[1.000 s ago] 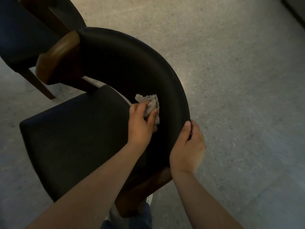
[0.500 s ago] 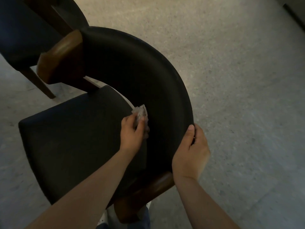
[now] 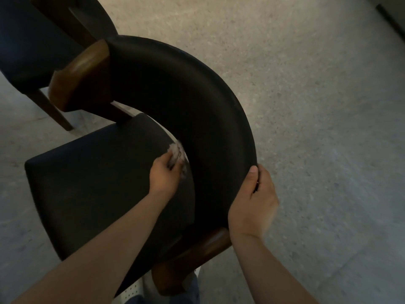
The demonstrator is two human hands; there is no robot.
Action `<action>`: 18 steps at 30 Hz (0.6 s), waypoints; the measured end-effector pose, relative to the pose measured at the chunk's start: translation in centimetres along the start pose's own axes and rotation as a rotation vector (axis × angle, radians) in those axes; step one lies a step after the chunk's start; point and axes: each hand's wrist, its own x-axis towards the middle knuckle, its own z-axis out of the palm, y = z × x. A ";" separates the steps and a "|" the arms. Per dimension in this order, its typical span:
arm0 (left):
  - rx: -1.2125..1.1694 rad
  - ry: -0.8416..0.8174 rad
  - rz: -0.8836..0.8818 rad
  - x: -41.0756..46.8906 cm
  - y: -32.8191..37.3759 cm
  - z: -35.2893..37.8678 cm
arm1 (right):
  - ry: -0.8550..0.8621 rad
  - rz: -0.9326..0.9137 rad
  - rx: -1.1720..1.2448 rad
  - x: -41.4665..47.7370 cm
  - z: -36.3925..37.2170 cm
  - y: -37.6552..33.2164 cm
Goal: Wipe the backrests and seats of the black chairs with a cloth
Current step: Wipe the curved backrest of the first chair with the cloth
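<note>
**Q.** What is shown at the left, and what does it say of progress?

**A.** A second chair (image 3: 26, 40) is seen at the upper left, only partly in frame; no cloth or hand is on it, and whether it has been wiped cannot be told. It is judged to be work left over. Nearer the viewer, the seat (image 3: 94, 183) of the black chair in hand is shown bare across its whole left part; no streak or damp mark can be made out in the dim light.

**Q.** Where is the cloth held?

**A.** The cloth (image 3: 177, 150) is shown bunched in the left hand (image 3: 165, 174), whose fingers are closed round it. It is pressed at the seam where the rear edge of the seat meets the foot of the backrest (image 3: 192, 102). The step in hand is judged to be the low inner face of the backrest, or the start of the seat; which of the two is touched cannot be told.

**Q.** And to the right?

**A.** The right hand (image 3: 254, 202) is clamped on the top rim of the backrest, thumb on the inner face and fingers behind, so that the chair is steadied. Beyond it only bare floor (image 3: 317, 106) is seen.

**Q.** How far along is the task taken to be?

**A.** Partway through this chair: its seat, at least, is judged still to be done.
</note>
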 end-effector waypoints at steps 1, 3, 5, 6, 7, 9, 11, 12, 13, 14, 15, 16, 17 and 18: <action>-0.011 0.018 0.085 -0.3 0.6 -0.2 | -0.002 0.003 -0.001 0.0 0.0 0.0; -0.042 0.025 0.254 -1.6 2.7 -0.3 | -0.001 0.007 -0.008 -0.1 0.0 0.0; -0.036 0.022 0.413 -3.1 5.6 0.0 | 0.008 0.013 -0.007 -0.1 0.0 -0.1; -0.028 0.015 0.485 -3.7 7.0 0.3 | 0.012 0.015 -0.007 -0.1 0.1 -0.2; -0.025 0.006 0.548 -4.2 8.3 0.6 | 0.018 0.013 -0.011 -0.1 0.1 -0.2; 0.001 -0.016 0.645 -4.9 10.5 1.2 | 0.028 0.004 -0.017 -0.1 0.2 -0.3; 0.072 -0.034 0.748 -5.0 11.9 2.2 | 0.030 -0.008 -0.006 -0.1 0.2 -0.4; 0.133 -0.040 0.808 -4.8 12.3 2.6 | 0.029 -0.012 0.000 -0.1 0.2 -0.4; 0.216 -0.033 0.866 -4.5 12.4 3.1 | 0.027 -0.012 0.003 -0.1 0.2 -0.3; 0.309 -0.018 0.912 -4.1 12.4 3.5 | 0.025 -0.010 0.000 0.0 0.2 -0.3; 0.380 0.001 0.943 -3.6 12.3 3.9 | 0.024 -0.008 -0.005 0.0 0.2 -0.3; 0.415 0.021 0.959 -3.2 12.3 4.1 | 0.023 -0.006 -0.008 0.0 0.2 -0.3; 0.421 0.035 0.963 -2.9 12.3 4.3 | 0.024 -0.006 -0.010 0.0 0.2 -0.3; 0.409 0.044 0.959 -2.7 12.3 4.3 | 0.024 -0.006 -0.013 -0.1 0.2 -0.3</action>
